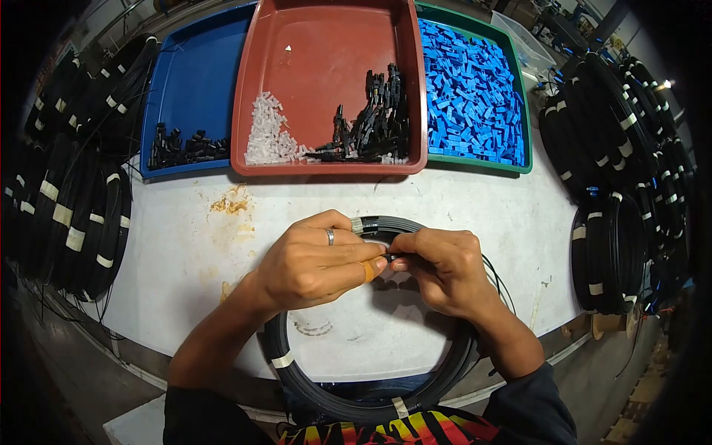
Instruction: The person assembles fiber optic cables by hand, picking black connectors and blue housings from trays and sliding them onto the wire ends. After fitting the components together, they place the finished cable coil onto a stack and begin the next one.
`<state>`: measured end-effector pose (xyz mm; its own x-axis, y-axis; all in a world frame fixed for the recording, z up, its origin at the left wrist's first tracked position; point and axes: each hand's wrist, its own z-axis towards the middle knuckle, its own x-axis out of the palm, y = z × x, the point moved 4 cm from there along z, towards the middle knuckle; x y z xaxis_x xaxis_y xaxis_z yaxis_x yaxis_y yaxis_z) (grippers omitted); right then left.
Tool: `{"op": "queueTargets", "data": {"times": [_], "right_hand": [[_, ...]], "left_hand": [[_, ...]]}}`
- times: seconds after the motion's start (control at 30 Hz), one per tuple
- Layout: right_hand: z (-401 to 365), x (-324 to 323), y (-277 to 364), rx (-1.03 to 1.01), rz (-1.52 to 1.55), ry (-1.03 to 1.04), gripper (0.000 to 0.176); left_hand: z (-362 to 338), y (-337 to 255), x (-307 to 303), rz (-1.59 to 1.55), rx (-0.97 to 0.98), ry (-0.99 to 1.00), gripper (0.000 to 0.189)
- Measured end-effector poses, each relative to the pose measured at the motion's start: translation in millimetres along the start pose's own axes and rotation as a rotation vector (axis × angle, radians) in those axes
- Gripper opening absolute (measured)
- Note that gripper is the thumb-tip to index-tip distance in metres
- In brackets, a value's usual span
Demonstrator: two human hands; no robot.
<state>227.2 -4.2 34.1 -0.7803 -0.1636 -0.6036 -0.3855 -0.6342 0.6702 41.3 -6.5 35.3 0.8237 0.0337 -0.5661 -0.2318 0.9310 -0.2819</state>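
A coil of black cable (279,335), bound with pale tape bands, lies in front of me and hangs past the table's near edge. Above its open middle my left hand (315,261), with a ring and an orange finger wrap, is closed in a pinch. Facing it, my right hand (443,268) pinches too, and the fingertips of both nearly meet. Between them shows a small black connector (391,256), mostly hidden by the fingers. A loose loop of thin cable (503,282) runs out to the right of my right wrist.
Across the table's back stand a blue tray (196,74) with black parts, a red tray (319,44) with white clips and black connectors, and a green tray (528,141) of blue pieces. Cable coils are stacked left (67,215) and right (612,252) of the white table (178,259).
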Motion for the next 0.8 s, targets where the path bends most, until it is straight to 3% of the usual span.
{"op": "queueTargets", "data": {"times": [0.23, 0.37, 0.63, 0.77, 0.8], "right_hand": [[5, -2, 8, -0.028, -0.041, -0.026, 0.020], [2, -2, 3, -0.045, -0.068, 0.001, 0.022], [0, -1, -2, 0.034, 0.042, 0.036, 0.023], [1, 0, -1, 0.036, 0.034, 0.049, 0.024], [3, 0, 2, -0.003, 0.012, 0.019, 0.024]], "left_hand": [[0, 5, -3, -0.063, -0.134, -0.021, 0.014], [2, 0, -2, -0.026, -0.093, 0.057, 0.013], [1, -6, 2, 0.097, 0.069, -0.011, 0.015], [1, -5, 0, 0.088, 0.059, -0.018, 0.014], [2, -2, -2, 0.029, -0.022, -0.017, 0.014]]}}
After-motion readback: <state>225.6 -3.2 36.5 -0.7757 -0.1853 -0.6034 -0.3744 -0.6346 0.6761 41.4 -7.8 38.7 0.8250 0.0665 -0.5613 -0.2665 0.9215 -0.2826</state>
